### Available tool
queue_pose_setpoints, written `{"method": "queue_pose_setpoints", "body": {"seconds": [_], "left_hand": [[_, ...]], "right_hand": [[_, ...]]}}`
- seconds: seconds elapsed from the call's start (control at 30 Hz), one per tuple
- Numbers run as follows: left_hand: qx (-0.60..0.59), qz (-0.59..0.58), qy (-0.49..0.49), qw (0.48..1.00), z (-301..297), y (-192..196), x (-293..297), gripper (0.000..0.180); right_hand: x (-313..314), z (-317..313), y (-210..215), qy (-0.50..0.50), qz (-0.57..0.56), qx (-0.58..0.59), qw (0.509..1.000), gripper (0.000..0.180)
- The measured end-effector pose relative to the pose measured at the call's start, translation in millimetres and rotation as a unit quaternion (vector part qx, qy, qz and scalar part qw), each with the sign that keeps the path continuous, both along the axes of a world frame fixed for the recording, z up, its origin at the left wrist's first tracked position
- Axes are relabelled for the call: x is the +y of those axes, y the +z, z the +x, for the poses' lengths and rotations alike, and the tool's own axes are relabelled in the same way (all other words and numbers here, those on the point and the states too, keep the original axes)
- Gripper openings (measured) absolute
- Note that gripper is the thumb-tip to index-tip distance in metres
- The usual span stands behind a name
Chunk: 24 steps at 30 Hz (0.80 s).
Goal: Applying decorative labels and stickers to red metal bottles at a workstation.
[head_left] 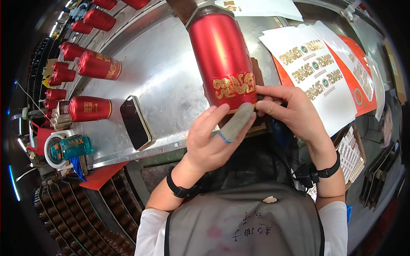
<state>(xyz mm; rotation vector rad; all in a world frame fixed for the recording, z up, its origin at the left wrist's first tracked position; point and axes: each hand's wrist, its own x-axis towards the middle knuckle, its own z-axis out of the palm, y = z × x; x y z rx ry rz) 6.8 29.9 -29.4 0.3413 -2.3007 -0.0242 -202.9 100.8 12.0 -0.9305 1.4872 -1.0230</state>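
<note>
A tall red metal bottle (220, 51) lies lengthwise on the steel workbench (162, 72), its base toward me, with a gold ornamental label (234, 85) near the base. My left hand (211, 136) presses against the bottle's base edge; its index finger wears a grey fabric finger cot with a blue rim. My right hand (288, 109) pinches the lower right edge of the label with thumb and fingertips. Both wrists carry black bands.
Two finished red bottles (99, 65) (89, 109) lie at left, with several more on racks behind. A black phone (134, 121) rests near the bench's front edge. White and red sticker sheets (318, 68) lie at right. A tape roll and teal tool (68, 147) sit at lower left.
</note>
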Motion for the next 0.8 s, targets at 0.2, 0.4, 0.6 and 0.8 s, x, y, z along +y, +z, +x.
{"method": "queue_pose_setpoints", "body": {"seconds": [0.2,0.4,0.6,0.8], "left_hand": [[-0.007,0.039,0.003,0.999,0.1,18.8,6.9,0.049],[-0.01,0.123,0.069,0.99,-18.2,29.4,-23.0,0.083],[-0.022,0.29,0.082,0.953,-9.7,13.0,-20.6,0.089],[0.028,0.229,0.087,0.969,0.3,3.8,-20.3,0.081]], "right_hand": [[14.0,-26.3,-6.3,-0.037,-0.029,0.011,0.999,0.031],[9.5,4.5,16.9,-0.149,-0.157,-0.074,0.973,0.045],[13.9,12.7,-7.3,-0.088,-0.09,-0.04,0.991,0.03],[22.2,24.1,8.5,-0.116,-0.206,0.076,0.969,0.027]]}}
